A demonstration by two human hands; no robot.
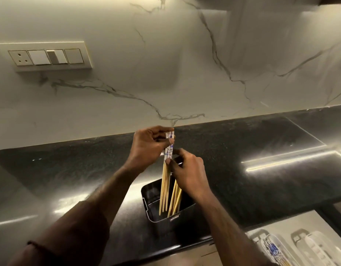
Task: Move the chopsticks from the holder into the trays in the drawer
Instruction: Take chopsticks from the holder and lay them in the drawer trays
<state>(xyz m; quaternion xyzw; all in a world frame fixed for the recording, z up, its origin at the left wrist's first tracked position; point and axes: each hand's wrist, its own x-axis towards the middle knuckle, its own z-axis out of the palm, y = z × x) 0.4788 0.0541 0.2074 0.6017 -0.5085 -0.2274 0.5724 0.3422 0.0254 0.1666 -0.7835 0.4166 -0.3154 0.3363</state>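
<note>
A black rectangular holder [187, 212] stands on the dark counter near its front edge. Wooden chopsticks with blue-and-white patterned tops rise out of it. My left hand [146, 148] is shut on the patterned tops of a bunch of chopsticks [165, 185] whose tips still reach into the holder. My right hand [189, 173] pinches the same bunch just below the pattern, and a second bunch [175, 198] leans under its palm. At the bottom right, the open drawer holds white trays [317, 248]; one tray [271, 250] contains patterned chopsticks.
The black counter [261, 169] runs left to right, shiny with light streaks. A marble wall [165, 64] rises behind it, with a switch and socket plate [45, 56] at the upper left. The drawer sits below the counter's front edge on the right.
</note>
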